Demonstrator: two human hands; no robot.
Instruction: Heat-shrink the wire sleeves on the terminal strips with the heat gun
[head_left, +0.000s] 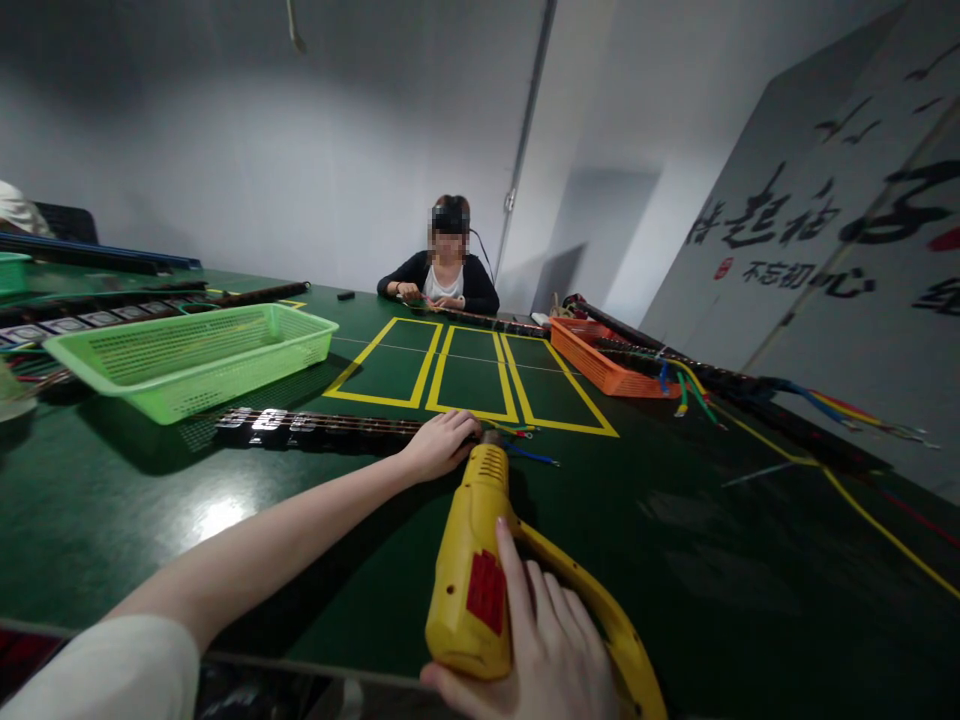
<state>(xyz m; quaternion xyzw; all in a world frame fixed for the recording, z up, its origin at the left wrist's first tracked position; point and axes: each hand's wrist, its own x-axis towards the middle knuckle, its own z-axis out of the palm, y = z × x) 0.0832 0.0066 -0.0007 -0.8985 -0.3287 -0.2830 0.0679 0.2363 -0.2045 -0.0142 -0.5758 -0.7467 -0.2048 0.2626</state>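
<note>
My right hand (551, 640) is wrapped round a yellow heat gun (457, 590) with a red label, its nozzle pointing away from me. At the nozzle's tip lie the wire ends (534, 455), blue, green and yellow, some with metal lugs. My left hand (442, 445) is curled over the right end of a long black strip (322, 430) with shiny patches and thin wires along it. The strip lies flat on the green table (360, 550). The left fingertips are partly hidden, close beside the nozzle.
A light green basket (202, 360) stands behind the strip on the left. An orange basket (600, 365) and bundled wires (694, 390) are on the right. Yellow tape frames (431, 365) mark the table. Across it sits a person (442, 270) with both hands on another strip.
</note>
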